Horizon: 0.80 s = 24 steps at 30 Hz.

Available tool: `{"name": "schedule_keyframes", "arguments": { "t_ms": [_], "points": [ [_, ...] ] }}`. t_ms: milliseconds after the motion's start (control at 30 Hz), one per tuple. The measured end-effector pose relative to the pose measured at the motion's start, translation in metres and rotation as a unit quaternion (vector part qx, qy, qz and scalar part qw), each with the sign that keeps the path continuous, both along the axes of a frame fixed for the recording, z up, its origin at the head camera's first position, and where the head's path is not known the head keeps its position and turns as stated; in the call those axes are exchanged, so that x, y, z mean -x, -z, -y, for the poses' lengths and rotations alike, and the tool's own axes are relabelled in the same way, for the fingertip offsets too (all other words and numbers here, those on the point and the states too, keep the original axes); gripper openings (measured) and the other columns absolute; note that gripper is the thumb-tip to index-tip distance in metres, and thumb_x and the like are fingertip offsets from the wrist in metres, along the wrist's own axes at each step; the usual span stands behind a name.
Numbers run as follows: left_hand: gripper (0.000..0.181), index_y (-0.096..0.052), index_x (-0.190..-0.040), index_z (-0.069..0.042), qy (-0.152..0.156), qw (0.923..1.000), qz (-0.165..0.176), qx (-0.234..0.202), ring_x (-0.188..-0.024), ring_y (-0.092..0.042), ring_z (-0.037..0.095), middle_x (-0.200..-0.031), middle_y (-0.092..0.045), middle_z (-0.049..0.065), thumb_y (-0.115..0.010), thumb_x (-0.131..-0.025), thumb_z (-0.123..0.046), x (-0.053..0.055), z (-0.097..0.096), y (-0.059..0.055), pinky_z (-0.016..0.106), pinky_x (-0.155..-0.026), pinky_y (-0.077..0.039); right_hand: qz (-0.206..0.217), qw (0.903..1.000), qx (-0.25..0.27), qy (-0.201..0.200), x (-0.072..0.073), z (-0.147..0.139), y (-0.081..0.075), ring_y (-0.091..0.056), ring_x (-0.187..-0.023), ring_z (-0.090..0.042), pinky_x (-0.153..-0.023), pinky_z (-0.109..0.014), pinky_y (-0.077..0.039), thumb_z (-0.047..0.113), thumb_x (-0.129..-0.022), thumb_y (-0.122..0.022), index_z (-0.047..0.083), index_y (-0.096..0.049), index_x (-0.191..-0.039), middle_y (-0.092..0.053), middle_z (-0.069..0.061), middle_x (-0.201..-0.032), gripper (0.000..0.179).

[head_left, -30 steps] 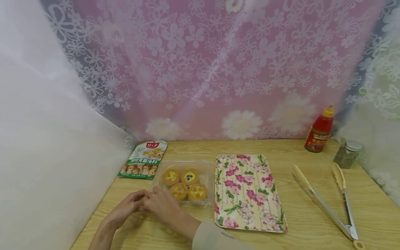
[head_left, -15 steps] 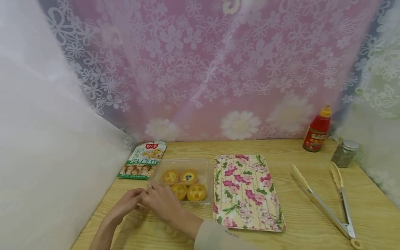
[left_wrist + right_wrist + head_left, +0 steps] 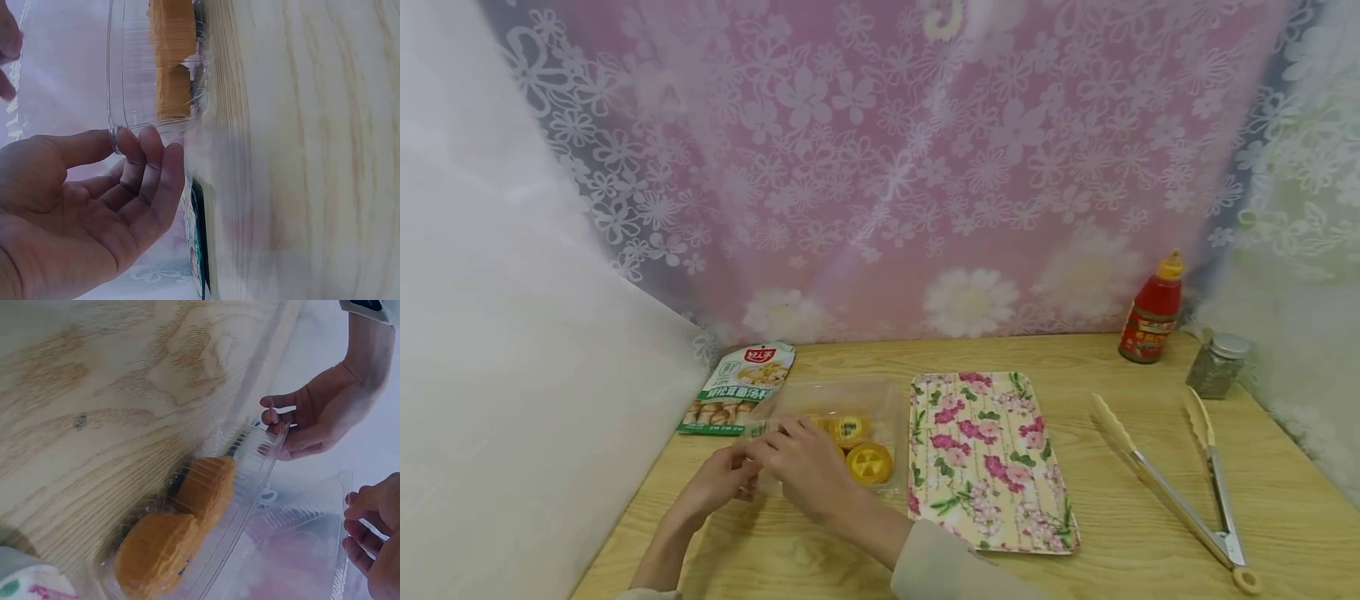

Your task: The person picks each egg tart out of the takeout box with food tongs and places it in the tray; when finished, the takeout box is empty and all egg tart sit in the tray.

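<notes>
A clear plastic clamshell box [image 3: 891, 408] stands on the table with several egg tarts [image 3: 868, 463] inside. My left hand [image 3: 718, 479] pinches a corner of its lower rim between thumb and fingers, seen closely in the left wrist view. Just right of it, my right hand [image 3: 808, 467] holds the edge of the lid [image 3: 300, 531] with its fingertips. The lid stands raised and apart from the base [image 3: 240, 512] on this side. From the head view, my right hand and the tilted lid cover part of the tarts.
A mushroom soup seasoning pouch [image 3: 737, 392] lies behind the box at left. To the right lies a floral tray [image 3: 988, 458], then metal tongs [image 3: 1187, 500] with beige tips. A red sauce bottle [image 3: 1152, 312] and a spice jar [image 3: 1219, 367] stand at the back right.
The lid has come up from the base at its near left edge. My right hand has moved slightly up and right with it, while my left hand stays at the box corner.
</notes>
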<state>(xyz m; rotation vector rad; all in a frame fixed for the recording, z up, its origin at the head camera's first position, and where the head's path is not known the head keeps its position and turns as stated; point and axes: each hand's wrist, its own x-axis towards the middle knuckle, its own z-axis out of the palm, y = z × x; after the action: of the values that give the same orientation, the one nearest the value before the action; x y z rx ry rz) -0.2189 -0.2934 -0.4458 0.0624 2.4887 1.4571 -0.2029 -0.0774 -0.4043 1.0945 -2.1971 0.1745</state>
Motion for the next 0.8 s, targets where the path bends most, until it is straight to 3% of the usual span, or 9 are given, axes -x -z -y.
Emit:
{"name": "schedule_keyframes", "arguments": {
  "t_ms": [167,333,433,633,800],
  "points": [
    [0.025,-0.059,-0.116,0.007,0.009,0.9999,-0.004,-0.002,-0.078,-0.063,0.025,-0.087,-0.061,0.016,-0.053,-0.110,-0.016,-0.001,0.000,-0.001,0.046,-0.076,-0.061,-0.006,0.9997,0.017,0.017,0.000,-0.013,-0.003,-0.063,-0.103,-0.011,-0.097,-0.026,-0.050,0.010,-0.093,-0.078,0.026,-0.079,-0.115,-0.077,0.013,-0.107,0.027],
    [0.024,-0.058,-0.115,0.008,0.014,0.9999,-0.002,-0.004,-0.079,-0.064,0.028,-0.087,-0.063,0.018,-0.052,-0.111,-0.015,-0.003,0.003,0.000,0.046,-0.077,-0.061,-0.001,0.9979,0.065,0.000,0.005,-0.029,-0.008,-0.061,-0.095,-0.013,-0.085,-0.026,-0.049,0.006,-0.096,-0.073,0.021,-0.079,-0.112,-0.078,0.008,-0.104,0.023],
    [0.024,-0.058,-0.115,0.008,0.015,0.9999,0.002,-0.004,-0.078,-0.065,0.028,-0.086,-0.063,0.017,-0.052,-0.111,-0.015,-0.004,0.005,0.000,0.045,-0.076,-0.061,-0.001,0.9946,0.102,-0.020,0.010,-0.041,-0.013,-0.060,-0.091,-0.015,-0.078,-0.026,-0.048,-0.004,-0.092,-0.070,0.017,-0.080,-0.111,-0.078,0.005,-0.103,0.029],
    [0.025,-0.058,-0.116,0.008,0.030,0.9995,-0.005,-0.008,-0.079,-0.065,0.028,-0.085,-0.064,0.016,-0.053,-0.110,-0.015,-0.002,0.007,0.001,0.047,-0.075,-0.061,0.011,0.9903,0.138,-0.007,0.018,-0.068,-0.025,-0.063,-0.095,-0.019,-0.088,-0.034,-0.052,-0.001,-0.089,-0.074,0.014,-0.078,-0.115,-0.079,0.002,-0.104,0.030],
    [0.024,-0.057,-0.116,0.008,0.033,0.9994,-0.007,-0.007,-0.079,-0.065,0.028,-0.086,-0.064,0.016,-0.053,-0.110,-0.015,-0.001,0.005,0.001,0.047,-0.075,-0.061,0.030,0.9834,0.178,0.016,0.027,-0.086,-0.034,-0.064,-0.092,-0.020,-0.087,-0.037,-0.055,0.001,-0.090,-0.077,0.013,-0.079,-0.115,-0.079,0.000,-0.097,0.028]
  ]
}}
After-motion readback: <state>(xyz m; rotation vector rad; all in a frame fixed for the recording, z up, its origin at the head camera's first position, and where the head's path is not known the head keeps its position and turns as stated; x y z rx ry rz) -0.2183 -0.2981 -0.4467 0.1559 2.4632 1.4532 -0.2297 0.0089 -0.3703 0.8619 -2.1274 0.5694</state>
